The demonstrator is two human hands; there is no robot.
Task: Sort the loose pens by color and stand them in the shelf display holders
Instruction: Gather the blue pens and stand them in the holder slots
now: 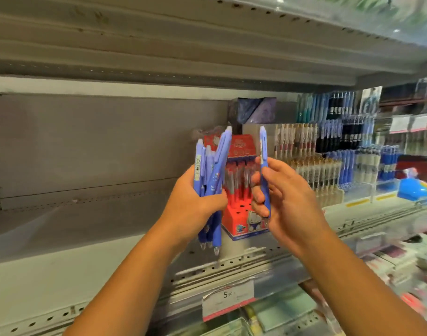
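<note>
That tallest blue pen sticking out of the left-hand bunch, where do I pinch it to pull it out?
Pinch the tallest pen on its upper barrel, above the left hand, where it leans right, clear of the bunch. Probably come from the right and draw it upward along its length. The right hand holds a single pen, so place that first.

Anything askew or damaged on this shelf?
The price label on the shelf edge looks curled at its upper left corner. The red holder sits turned at an angle to the shelf front. Nothing else stands out.
</note>
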